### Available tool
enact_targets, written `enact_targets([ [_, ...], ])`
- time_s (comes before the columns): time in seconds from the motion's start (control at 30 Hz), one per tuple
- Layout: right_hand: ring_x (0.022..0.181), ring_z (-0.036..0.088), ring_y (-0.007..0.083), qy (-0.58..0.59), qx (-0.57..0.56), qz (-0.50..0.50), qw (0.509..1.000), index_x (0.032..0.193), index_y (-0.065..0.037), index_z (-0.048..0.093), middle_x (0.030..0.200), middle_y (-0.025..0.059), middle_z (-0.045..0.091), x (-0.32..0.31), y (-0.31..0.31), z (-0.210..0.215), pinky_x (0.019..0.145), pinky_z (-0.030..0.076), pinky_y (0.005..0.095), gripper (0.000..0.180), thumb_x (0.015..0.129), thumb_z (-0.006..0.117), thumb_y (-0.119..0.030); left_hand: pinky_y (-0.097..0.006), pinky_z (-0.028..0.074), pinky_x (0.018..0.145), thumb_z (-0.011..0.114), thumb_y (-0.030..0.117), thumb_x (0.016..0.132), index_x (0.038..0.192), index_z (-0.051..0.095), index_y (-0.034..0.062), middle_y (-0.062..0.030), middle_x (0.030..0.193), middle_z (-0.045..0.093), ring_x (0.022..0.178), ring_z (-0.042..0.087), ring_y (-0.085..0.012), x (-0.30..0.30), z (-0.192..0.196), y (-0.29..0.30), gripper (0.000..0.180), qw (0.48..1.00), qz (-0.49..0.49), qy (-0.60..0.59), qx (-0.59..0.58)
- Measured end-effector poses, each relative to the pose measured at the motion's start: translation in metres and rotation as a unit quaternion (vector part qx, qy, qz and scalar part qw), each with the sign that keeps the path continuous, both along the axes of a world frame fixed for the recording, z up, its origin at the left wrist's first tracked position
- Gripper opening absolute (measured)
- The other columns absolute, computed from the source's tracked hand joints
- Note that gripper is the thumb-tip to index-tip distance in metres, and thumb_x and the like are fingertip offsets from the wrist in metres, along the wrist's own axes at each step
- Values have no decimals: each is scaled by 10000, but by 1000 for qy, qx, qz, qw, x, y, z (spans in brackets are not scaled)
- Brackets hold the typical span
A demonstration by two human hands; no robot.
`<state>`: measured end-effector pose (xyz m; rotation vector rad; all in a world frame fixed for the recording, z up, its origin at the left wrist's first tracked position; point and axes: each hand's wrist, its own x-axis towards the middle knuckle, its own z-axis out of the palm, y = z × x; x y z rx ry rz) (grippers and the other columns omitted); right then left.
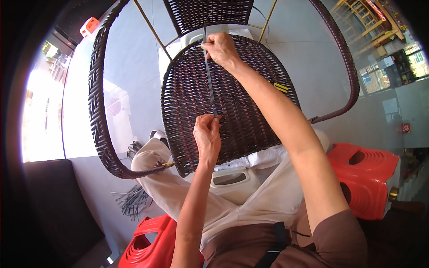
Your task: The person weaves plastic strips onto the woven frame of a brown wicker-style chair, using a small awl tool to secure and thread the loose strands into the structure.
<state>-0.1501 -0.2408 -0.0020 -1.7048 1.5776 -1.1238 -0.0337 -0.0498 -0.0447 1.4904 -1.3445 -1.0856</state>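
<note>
A dark brown woven rattan chair seat (250, 107) lies before me, with reddish strands running through its weave. Along it stretches a thin dark grey strip (209, 78). At the seat's far edge my right hand (220, 48) is closed in a pinch on the strip, and the strip's end sticks up past the fingers. Nearer to me, my left hand (208, 131) pinches the strip's lower part just above the weave. Yellow-handled tool parts (281, 87) show at the seat's right side; the rest of that tool cannot be made out.
Curved wrapped armrests (99, 89) arch at both sides, and the woven backrest (210, 13) is beyond the seat. Red plastic stools (362, 174) stand near my legs, a white stool (234, 181) between them. Loose dark strips (135, 201) lie on the floor at left.
</note>
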Motion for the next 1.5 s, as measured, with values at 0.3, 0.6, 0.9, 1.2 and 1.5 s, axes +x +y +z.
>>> enact_targets([
  [0.3,519,523,43,-193,242,101,946,771,-66,641,659,9,596,-10,70,-37,386,380,140,165,759,695,-221,-220,461,520,535,37,851,887,601,-90,-108,883,577,589,573,-105,1,-2,-2,147,997,7,61,52],
  [0.6,456,520,49,-149,147,79,975,747,1,640,564,24,580,-2,104,-48,384,387,184,107,797,655,-92,-206,473,502,552,65,859,900,610,-89,-106,867,576,585,584,-104,-3,-5,-3,170,999,28,41,23],
  [0.9,417,532,95,-151,-11,17,988,674,10,578,521,53,568,13,89,-62,386,412,243,165,806,637,-71,-226,502,471,602,41,818,899,622,-70,-117,769,637,553,627,-138,1,5,-6,139,998,56,-23,11],
  [1.2,423,538,86,-151,-36,44,987,673,1,576,523,43,576,10,64,-55,368,410,227,167,810,636,-75,-252,457,487,635,49,788,793,609,-45,-103,652,626,492,580,-127,1,-1,-12,98,997,63,-47,-20],
  [1.5,428,544,85,-143,-35,41,988,693,11,612,548,60,601,13,58,-47,374,424,217,125,796,645,-53,-296,452,544,644,23,745,760,580,-35,-117,677,579,560,565,-203,1,-4,-11,88,991,52,-98,-73],
])
